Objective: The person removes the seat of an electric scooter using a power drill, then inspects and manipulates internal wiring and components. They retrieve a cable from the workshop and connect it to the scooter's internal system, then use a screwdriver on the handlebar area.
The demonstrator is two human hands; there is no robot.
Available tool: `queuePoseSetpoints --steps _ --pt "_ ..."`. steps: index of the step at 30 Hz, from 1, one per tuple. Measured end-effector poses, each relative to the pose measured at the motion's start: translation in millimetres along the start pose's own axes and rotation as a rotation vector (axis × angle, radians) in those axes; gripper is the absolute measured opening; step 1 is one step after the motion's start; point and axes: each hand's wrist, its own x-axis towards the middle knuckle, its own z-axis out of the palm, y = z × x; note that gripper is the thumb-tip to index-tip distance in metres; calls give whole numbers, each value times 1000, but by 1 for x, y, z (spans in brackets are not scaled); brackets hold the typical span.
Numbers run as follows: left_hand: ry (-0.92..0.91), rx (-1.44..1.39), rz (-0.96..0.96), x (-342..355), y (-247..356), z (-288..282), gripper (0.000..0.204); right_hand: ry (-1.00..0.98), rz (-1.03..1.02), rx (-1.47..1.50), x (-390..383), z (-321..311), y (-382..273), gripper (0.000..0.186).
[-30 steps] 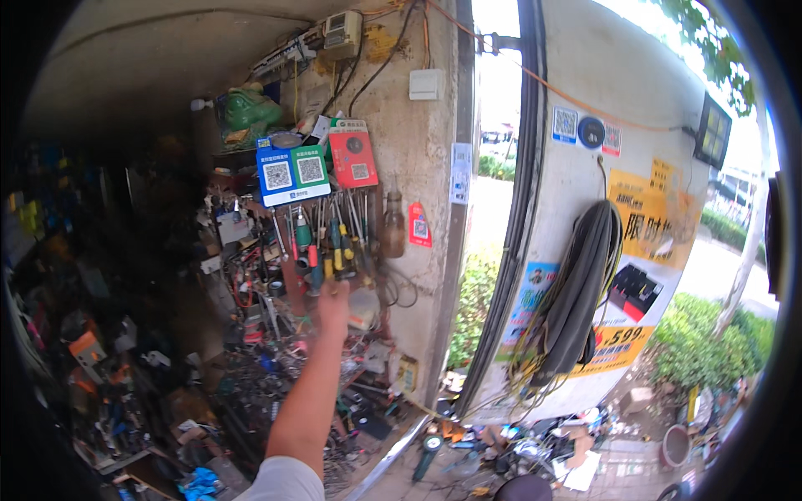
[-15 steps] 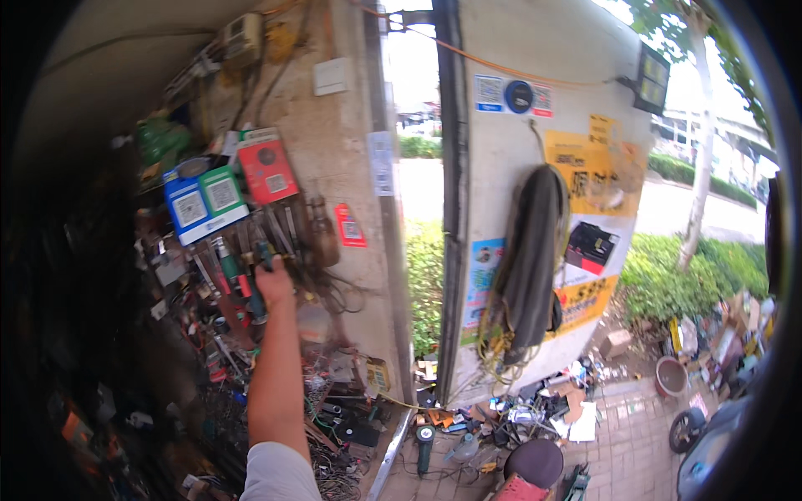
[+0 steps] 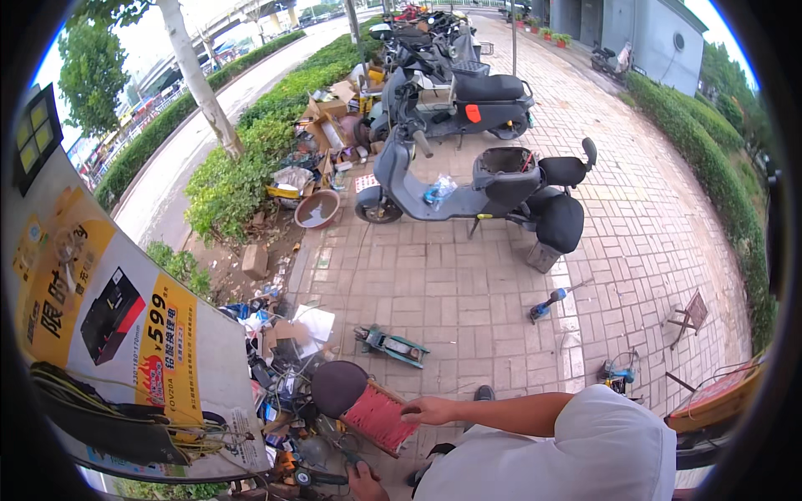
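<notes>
My right hand [image 3: 418,411] is stretched leftward with loosely curled fingers and nothing visible in it, above or beside a low stool with red strapping [image 3: 383,424]. My left hand [image 3: 364,478], low at the bottom edge, grips a dark-green-handled tool [image 3: 354,466], partly hidden. Beside the stool are a dark round seat [image 3: 337,386] and a pile of parts and debris [image 3: 280,376]. A green metal tool [image 3: 391,346] lies on the pavement beyond.
A grey scooter [image 3: 501,194] stands ahead, more scooters [image 3: 476,88] behind it. A panel with posters [image 3: 117,326] is at left. A blue power tool [image 3: 545,305], a small folding stool [image 3: 690,317] and a basin [image 3: 316,209] stand or lie around. Hedges line both sides.
My view has swung right from the wall of tools to the pavement and scooters. The arm reaching into the hanging tools has withdrawn; my left hand now holds a tool low down.
</notes>
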Motion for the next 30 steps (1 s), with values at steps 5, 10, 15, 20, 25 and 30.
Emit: queuePoseSetpoints --steps 5,10,15,20,25,30 --pt "-586 -73 -43 10 88 193 17 118 -111 642 -26 -92 -20 45" --pt "-860 5 -115 38 130 304 16 366 -198 874 -43 -187 22 35" --pt "-1039 286 -13 74 148 389 28 778 -82 874 -67 -266 54 34" --pt "-1111 379 -70 132 159 466 33 994 233 948 -104 -348 100 34" --pt "-1141 401 -101 218 191 554 32 1179 277 927 -87 -426 146 30" --pt "-1168 357 -31 295 280 663 28 1263 204 859 -53 -516 142 28"
